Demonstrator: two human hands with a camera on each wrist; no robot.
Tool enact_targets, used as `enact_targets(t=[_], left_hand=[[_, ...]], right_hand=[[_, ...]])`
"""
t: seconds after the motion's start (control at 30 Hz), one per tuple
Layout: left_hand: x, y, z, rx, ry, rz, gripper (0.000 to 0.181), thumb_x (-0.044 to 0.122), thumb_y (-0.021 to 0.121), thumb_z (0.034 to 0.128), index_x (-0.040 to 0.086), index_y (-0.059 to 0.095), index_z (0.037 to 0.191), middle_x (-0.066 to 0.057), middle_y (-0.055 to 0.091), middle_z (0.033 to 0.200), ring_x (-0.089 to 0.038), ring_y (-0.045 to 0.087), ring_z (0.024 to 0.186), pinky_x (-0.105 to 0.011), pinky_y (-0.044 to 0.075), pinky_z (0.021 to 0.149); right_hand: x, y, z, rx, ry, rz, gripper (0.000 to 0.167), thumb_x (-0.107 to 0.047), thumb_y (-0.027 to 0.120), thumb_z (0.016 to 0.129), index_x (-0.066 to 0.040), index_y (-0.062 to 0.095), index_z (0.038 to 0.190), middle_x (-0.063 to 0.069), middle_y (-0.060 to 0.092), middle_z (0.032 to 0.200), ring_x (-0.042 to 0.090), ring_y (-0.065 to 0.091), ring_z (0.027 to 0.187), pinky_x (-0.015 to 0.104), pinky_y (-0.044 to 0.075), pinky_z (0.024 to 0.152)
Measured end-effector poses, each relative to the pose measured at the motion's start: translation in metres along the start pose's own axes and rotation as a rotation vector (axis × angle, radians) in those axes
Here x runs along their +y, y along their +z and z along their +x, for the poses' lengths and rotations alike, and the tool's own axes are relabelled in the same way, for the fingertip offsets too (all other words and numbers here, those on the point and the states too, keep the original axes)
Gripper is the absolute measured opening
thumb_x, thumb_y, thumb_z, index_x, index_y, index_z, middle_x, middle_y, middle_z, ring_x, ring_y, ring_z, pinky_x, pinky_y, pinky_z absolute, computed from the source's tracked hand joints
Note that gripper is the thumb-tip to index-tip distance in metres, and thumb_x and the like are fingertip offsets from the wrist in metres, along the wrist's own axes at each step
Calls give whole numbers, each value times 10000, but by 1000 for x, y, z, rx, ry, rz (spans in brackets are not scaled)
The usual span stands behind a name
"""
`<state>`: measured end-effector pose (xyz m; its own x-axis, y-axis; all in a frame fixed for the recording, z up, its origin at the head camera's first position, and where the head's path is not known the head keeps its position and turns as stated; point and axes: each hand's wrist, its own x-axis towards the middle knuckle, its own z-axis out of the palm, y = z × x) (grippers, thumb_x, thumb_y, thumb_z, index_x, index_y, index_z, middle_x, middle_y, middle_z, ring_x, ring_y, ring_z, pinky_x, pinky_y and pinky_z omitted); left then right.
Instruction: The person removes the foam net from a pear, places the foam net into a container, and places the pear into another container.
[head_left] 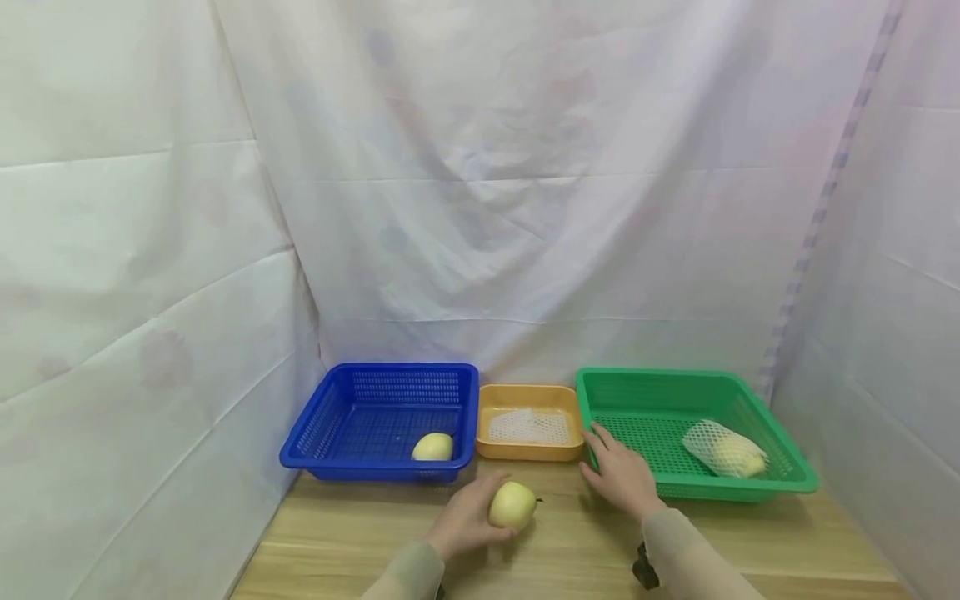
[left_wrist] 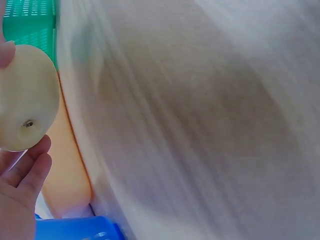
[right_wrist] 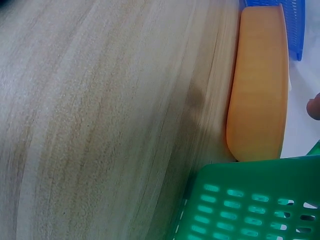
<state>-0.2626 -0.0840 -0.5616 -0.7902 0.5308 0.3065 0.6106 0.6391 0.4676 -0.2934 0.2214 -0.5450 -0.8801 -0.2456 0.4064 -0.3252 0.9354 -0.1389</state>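
My left hand grips a pale yellow pear above the table, its stem pointing right. In the left wrist view, thumb and fingers hold the same pear from opposite sides. My right hand hovers at the near left corner of the green basket, fingers loosely extended and nothing in them. Whether it touches the rim cannot be told. Inside that basket lies a pear in a white foam net. Another bare pear lies in the blue basket.
Between the two baskets stands a small orange tray holding white foam netting. All three containers line the back of the wooden table. White cloth hangs behind and at both sides.
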Motion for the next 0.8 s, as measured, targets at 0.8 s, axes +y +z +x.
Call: enact_targets(t=[0.8], left_hand=[[20, -29, 18, -4, 71, 50, 782, 450, 817, 705, 262, 465, 1377, 43, 602, 1187, -105, 573, 1028, -339, 484, 845]], right_hand=[[-1, 0, 1, -17, 17, -2, 632, -349, 737, 837, -113, 524, 1383, 150, 458, 1438, 326, 621, 1061, 451, 536, 684]])
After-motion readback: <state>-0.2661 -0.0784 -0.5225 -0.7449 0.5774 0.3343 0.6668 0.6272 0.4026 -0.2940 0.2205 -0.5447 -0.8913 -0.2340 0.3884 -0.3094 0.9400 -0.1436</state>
